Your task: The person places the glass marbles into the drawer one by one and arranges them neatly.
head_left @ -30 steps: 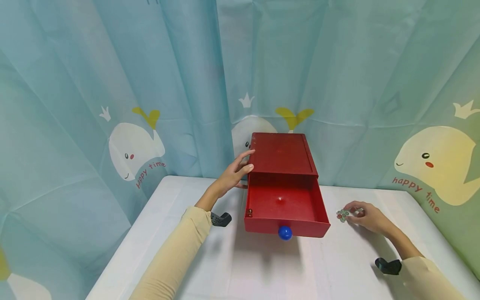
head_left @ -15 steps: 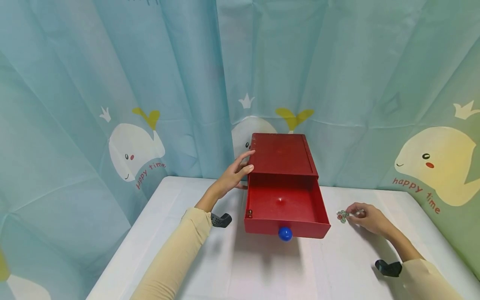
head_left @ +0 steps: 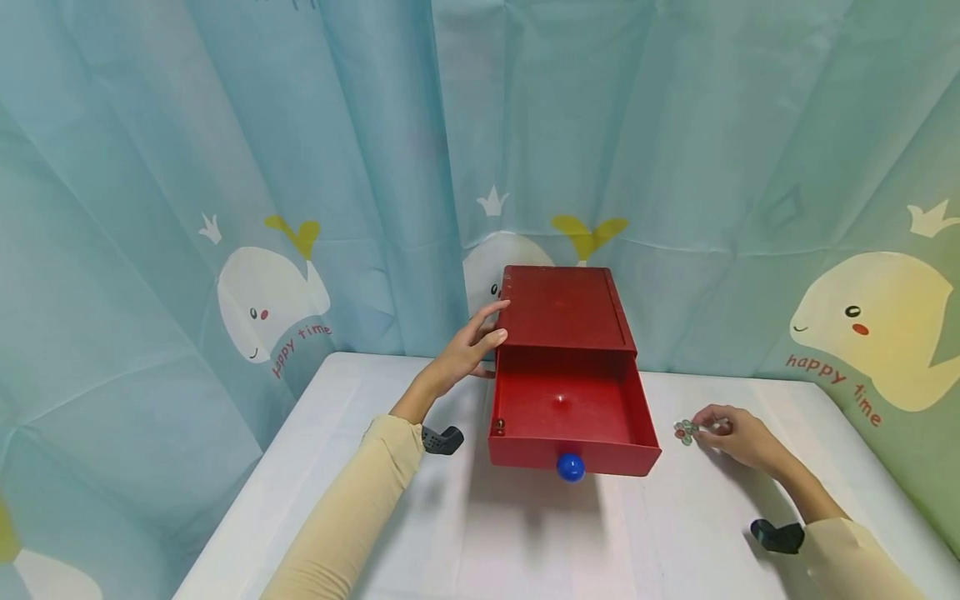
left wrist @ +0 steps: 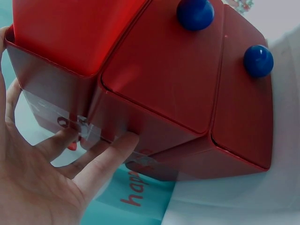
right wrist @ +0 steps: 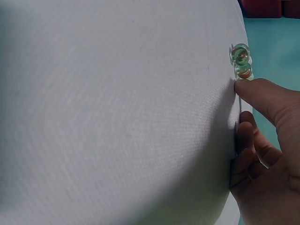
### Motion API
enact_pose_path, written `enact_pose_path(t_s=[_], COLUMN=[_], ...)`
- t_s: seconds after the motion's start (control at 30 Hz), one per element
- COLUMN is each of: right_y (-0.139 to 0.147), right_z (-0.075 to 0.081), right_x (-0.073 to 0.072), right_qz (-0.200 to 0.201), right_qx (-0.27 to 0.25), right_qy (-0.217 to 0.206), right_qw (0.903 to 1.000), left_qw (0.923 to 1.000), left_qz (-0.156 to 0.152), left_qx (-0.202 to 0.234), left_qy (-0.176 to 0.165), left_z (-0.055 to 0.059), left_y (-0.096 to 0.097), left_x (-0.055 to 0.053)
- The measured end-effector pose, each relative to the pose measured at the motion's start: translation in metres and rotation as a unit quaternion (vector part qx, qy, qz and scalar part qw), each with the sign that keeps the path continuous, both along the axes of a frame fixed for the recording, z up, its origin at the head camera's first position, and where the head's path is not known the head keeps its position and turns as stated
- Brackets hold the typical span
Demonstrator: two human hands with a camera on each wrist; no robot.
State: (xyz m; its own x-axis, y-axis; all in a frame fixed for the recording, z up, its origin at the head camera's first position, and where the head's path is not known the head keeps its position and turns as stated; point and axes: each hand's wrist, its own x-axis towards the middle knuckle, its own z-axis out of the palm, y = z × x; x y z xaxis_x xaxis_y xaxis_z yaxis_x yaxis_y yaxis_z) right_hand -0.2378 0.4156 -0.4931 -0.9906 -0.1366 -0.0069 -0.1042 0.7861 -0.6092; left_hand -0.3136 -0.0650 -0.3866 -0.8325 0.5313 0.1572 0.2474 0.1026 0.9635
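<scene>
Left grip (head_left: 457, 357), fingers outspread, touches a red cabinet (head_left: 564, 310); right grip (head_left: 741, 435) has marbles (head_left: 685, 432) at its fingertips, whether pinched I can't tell.

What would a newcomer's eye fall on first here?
Probably the boxy red cabinet on the white table, its top drawer pulled open behind a glossy round blue knob; the person's left hand touches the cabinet's left side. Next comes the small cluster of clear glassy marbles to the cabinet's right, at the right hand. The blue-green curtain behind, printed with white whales, stands out too.
</scene>
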Motion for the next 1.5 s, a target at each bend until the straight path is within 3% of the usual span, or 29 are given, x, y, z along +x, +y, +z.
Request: enact_pose_path(t_s=[0.7, 1.2, 1.5], right_y=[0.0, 0.002, 0.004], right_z=[0.002, 0.017, 0.043], right_x=[-0.001, -0.002, -0.004], right_qz=[0.013, 0.053, 0.082], right_qx=[0.0, -0.013, -0.02], right_qy=[0.009, 0.038, 0.057], right_qw=[0.9999, 0.9978, 0.9948], left_qw=[1.0, 0.9994, 0.9992], left_qz=[0.002, 0.012, 0.013], left_qx=[0.003, 0.013, 0.015], left_qy=[-0.009, -0.029, -0.035], left_z=[0.002, 0.009, 0.01], left_y=[0.0, 0.0, -0.001], left_x=[0.0, 0.003, 0.002])
